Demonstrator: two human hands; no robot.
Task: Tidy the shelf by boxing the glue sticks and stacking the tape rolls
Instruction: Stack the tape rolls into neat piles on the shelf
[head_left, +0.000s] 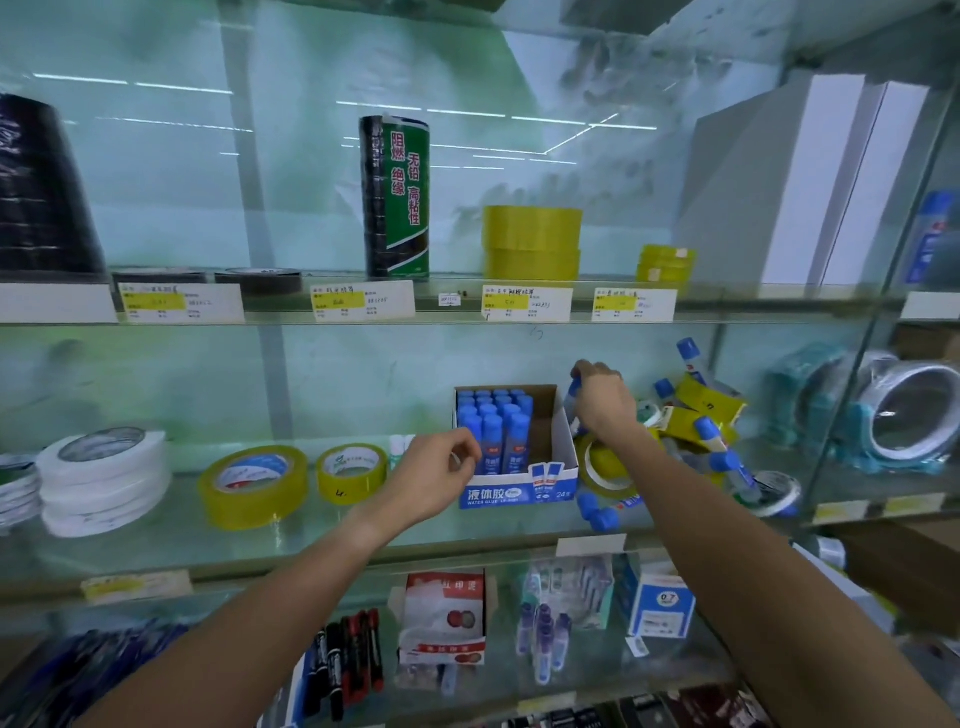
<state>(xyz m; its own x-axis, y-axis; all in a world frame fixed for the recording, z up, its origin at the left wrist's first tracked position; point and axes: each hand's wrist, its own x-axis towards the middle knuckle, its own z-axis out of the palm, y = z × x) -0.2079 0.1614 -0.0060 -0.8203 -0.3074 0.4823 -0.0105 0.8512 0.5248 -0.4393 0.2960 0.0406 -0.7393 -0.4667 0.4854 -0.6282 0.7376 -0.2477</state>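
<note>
The right hand (602, 402) grips a blue-capped glue stick (575, 391) just above the box's (519, 491) open right side, while the left hand (434, 478), fingers loosely curled, seemingly empty, hovers at the box's front-left corner.

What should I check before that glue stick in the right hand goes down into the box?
1. Grip: right hand pinches a glue stick by its blue cap. Ok.
2. Position: the stick hangs over the box's open right side. Ok.
3. Room: the box has its left side filled with upright sticks and the right side bare. Ok.
4. Box steadied: left hand is at the box's front left corner; contact cannot tell.
5. Remaining work: loose glue sticks lie among yellow tape rolls right of the box. Not ok.
</note>
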